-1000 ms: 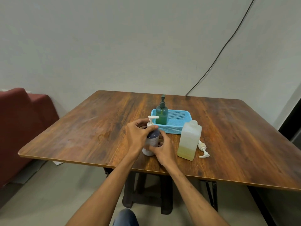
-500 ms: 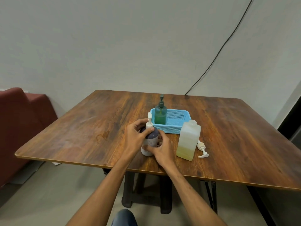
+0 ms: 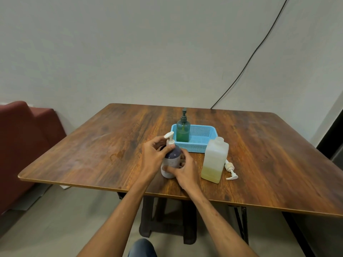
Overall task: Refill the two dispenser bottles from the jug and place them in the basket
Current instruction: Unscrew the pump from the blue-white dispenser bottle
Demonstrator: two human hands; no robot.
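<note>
The purple bottle [image 3: 171, 160] stood upright on the counter [image 3: 92, 151] near its front edge, just left of the jug [image 3: 215, 160] and in front of the basket [image 3: 202, 143]. It was a rounded cylinder, dark and smooth at the shoulder, paler with a faint pattern lower down, topped by a white plastic pump [image 3: 169, 137] whose flat spout pointed up and to the right. The left hand [image 3: 154, 156] had its fingers curled round the bottle's neck just under the pump head, the thumb lying across the shoulder. The right hand [image 3: 185, 169] gripped the lower body, thumb across the front and fingers wrapped behind.

The jug was a squarish block of cloudy translucent plastic with a short capless neck, holding pale yellow liquid in its lower part. A loose pump [image 3: 231, 169], white with a tan collar, lay flat on the counter just right of it. The basket was a shallow light-blue rectangle with perforated walls; the green bottle [image 3: 182, 130], translucent with a dark pump, stood upright in its left end, and the rest of the basket floor showed bare mesh.

The counter was glossy, streaked brown wood grain with a thin edge and rounded corners. Wide bare stretches lay on both the left and right sides. A dark red sofa [image 3: 24, 141] stood beyond the left edge, and a black cable [image 3: 250, 58] ran down the plain wall behind.
</note>
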